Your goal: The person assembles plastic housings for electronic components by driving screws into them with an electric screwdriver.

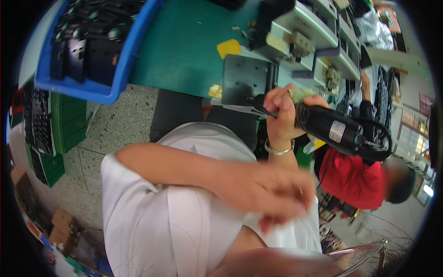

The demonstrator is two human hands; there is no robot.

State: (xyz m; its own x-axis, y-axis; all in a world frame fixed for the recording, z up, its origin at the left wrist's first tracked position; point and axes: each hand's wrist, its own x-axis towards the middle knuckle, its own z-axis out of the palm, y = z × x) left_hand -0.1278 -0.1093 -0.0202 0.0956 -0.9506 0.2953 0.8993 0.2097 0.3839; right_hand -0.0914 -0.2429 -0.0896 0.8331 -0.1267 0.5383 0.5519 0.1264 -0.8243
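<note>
My right hand [281, 111], with a silver bracelet at the wrist, is wrapped round the front of a black corded electric screwdriver [330, 127]. Tape or cloth covers part of its grip, and a cable loops off its rear end; the bit cannot be made out. Just beyond the hand, a flat black metal plate [240, 76] with small holes lies at the near edge of the green table [180, 51]. My left hand [272, 191] crosses in front of my chest, below the right wrist. Motion smears its fingers, and nothing can be made out in it.
A blue bin [121, 78] of black parts sits at the table's left end. Grey metal machines [302, 25] line the right side. Yellow paper pieces [229, 47] lie near the plate. Green drawer units [69, 122] stand at left. A person in red [353, 180] is at right.
</note>
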